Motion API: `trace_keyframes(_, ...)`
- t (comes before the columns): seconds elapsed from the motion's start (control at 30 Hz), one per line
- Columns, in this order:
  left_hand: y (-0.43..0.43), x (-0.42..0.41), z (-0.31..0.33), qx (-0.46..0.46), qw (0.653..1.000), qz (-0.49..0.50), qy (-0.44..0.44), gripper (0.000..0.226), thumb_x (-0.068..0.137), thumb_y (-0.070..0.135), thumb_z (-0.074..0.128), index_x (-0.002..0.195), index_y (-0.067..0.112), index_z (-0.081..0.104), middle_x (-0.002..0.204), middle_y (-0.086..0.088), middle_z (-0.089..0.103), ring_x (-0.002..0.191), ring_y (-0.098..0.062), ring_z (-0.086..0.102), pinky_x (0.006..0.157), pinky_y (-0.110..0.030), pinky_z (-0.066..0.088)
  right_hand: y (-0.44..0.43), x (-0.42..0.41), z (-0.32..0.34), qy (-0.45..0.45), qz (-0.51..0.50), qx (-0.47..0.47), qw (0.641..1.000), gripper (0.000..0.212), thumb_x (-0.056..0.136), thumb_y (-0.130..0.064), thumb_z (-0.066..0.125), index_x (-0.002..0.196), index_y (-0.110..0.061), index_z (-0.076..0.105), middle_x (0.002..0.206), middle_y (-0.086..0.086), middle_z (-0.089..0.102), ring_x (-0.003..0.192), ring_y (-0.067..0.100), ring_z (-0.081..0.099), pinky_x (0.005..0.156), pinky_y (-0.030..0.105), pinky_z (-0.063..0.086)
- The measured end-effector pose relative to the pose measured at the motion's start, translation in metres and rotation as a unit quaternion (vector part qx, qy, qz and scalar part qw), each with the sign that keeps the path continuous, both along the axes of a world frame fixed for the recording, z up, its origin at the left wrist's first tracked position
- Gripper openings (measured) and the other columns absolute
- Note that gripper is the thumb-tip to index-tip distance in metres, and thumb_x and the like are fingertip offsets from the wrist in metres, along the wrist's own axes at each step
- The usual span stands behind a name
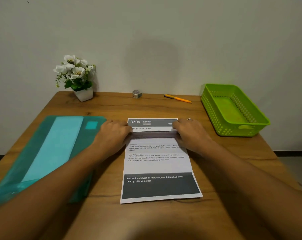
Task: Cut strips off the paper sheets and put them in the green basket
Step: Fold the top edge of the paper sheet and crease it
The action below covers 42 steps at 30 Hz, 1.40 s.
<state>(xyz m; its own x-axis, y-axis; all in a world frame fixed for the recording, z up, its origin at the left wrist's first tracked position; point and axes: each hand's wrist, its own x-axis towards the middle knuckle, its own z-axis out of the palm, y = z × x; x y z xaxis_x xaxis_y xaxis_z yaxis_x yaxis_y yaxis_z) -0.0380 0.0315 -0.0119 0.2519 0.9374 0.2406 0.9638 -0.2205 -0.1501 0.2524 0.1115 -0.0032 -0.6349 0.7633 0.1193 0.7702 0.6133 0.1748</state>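
Nearest the person's body, the printed paper sheet [157,163] lies flat on the wooden table [112,108], its dark band of white lettering at the near end. Both forearms run along its two sides toward its far end.

At that far end the sheet is creased across its width. The left hand [112,134] sits at the left end of the crease and the right hand [190,134] at the right end, both knuckles up with fingertips on the paper. Whether the fingers pinch the edge or only press it down, I cannot tell. A ring [188,119] shows on the right hand.

Just beyond the crease, between the two hands, a second page [153,122] shows, with a grey header reading "3799 KITCHEN".

Left of the sheet lies a teal see-through folder [34,153] with a pale blue paper [56,146] inside; it runs under the left forearm, and its far corner lies by the left hand.

Right of the sheet and farther back, well apart from it, the green basket [214,110] stands at the table's right edge, with no strips visible inside.

Beyond the sheet, along the table's far edge by the wall [164,40], stand a white pot of white flowers [83,94] to the left, a small roll of tape [136,94] about straight behind, and an orange pen [178,98] lying a little to the right.
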Motion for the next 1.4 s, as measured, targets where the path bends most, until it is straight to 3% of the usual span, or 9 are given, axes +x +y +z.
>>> trace_keyframes(0.13,-0.012,0.011,0.005,-0.026,0.998,-0.004,-0.062,0.061,0.1,0.067,0.038,0.133,0.023,0.064,0.126,-0.001,0.068,0.114,-0.021,0.063,0.095,-0.042,0.049,-0.015,0.0,-0.003,0.054,0.027,-0.026,0.998,0.051,0.097,-0.055,0.05,0.133,-0.02,0.057,0.125,0.003,0.066,0.108,0.024,0.062,0.092,0.04,0.048)
trace_keyframes(0.27,-0.016,0.026,0.005,-0.042,0.993,-0.007,-0.113,0.069,0.102,0.064,0.019,0.133,0.025,0.067,0.132,0.001,0.068,0.119,-0.018,0.061,0.097,-0.042,0.046,-0.033,-0.011,-0.006,0.083,0.024,-0.084,0.993,0.077,0.097,-0.073,0.025,0.144,-0.02,0.055,0.142,0.002,0.061,0.123,0.023,0.059,0.103,0.043,0.044)
trace_keyframes(0.43,-0.017,0.042,-0.005,-0.029,0.989,-0.014,-0.147,0.048,0.106,0.044,0.035,0.123,0.021,0.073,0.12,-0.001,0.073,0.109,-0.021,0.065,0.091,-0.042,0.051,-0.052,-0.024,-0.015,0.156,0.015,-0.104,0.982,0.057,0.108,-0.053,0.02,0.139,-0.026,0.06,0.143,0.0,0.063,0.131,0.017,0.054,0.114,0.045,0.035)
trace_keyframes(0.63,-0.015,0.052,-0.024,-0.046,0.991,-0.013,-0.126,0.04,0.101,0.035,0.048,0.131,0.016,0.065,0.134,-0.005,0.065,0.123,-0.025,0.059,0.099,-0.042,0.051,-0.057,-0.04,-0.03,0.127,0.006,-0.093,0.987,0.046,0.109,-0.037,0.03,0.143,-0.018,0.054,0.147,0.006,0.057,0.137,0.023,0.05,0.12,0.048,0.028)
trace_keyframes(0.77,-0.016,0.057,-0.035,-0.089,0.989,0.008,-0.12,0.059,0.104,0.041,0.025,0.152,0.015,0.046,0.159,-0.006,0.044,0.148,-0.026,0.037,0.119,-0.046,0.032,-0.06,-0.048,-0.044,0.14,0.019,-0.118,0.983,0.051,0.109,-0.029,0.036,0.155,-0.008,0.042,0.163,0.013,0.04,0.152,0.028,0.034,0.126,0.044,0.02)
trace_keyframes(0.87,-0.018,0.056,-0.039,-0.102,0.988,0.014,-0.119,0.071,0.1,0.047,0.007,0.158,0.018,0.036,0.165,-0.002,0.033,0.154,-0.024,0.027,0.124,-0.045,0.021,-0.059,-0.044,-0.049,0.142,0.011,-0.141,0.98,0.057,0.112,-0.035,0.03,0.162,-0.01,0.028,0.171,0.008,0.025,0.159,0.025,0.019,0.129,0.042,0.011)
trace_keyframes(1.1,-0.018,0.053,-0.034,-0.125,0.986,0.041,-0.101,0.078,0.098,0.053,0.002,0.162,0.015,0.026,0.169,-0.003,0.024,0.156,-0.022,0.019,0.127,-0.043,0.016,-0.045,0.0,-0.044,0.108,-0.048,-0.156,0.981,0.067,0.11,-0.053,0.022,0.166,-0.019,0.015,0.174,-0.001,0.011,0.16,0.019,0.007,0.13,0.045,0.008)
trace_keyframes(1.27,-0.022,0.046,-0.018,-0.153,0.985,0.039,-0.074,0.078,0.101,0.059,0.012,0.162,0.012,0.022,0.169,-0.006,0.021,0.155,-0.024,0.019,0.125,-0.043,0.02,-0.04,0.02,-0.041,0.098,-0.082,-0.154,0.98,0.067,0.109,-0.054,0.024,0.166,-0.019,0.019,0.173,0.0,0.017,0.16,0.02,0.011,0.128,0.044,0.011)
trace_keyframes(1.4,-0.009,0.039,0.009,-0.18,0.983,0.014,-0.038,0.076,0.096,0.071,0.044,0.153,0.021,0.039,0.156,-0.002,0.04,0.139,-0.022,0.038,0.11,-0.042,0.039,-0.039,0.016,-0.038,0.1,-0.085,-0.163,0.978,0.066,0.109,-0.053,0.028,0.165,-0.018,0.021,0.173,0.0,0.019,0.16,0.022,0.013,0.128,0.047,0.014)
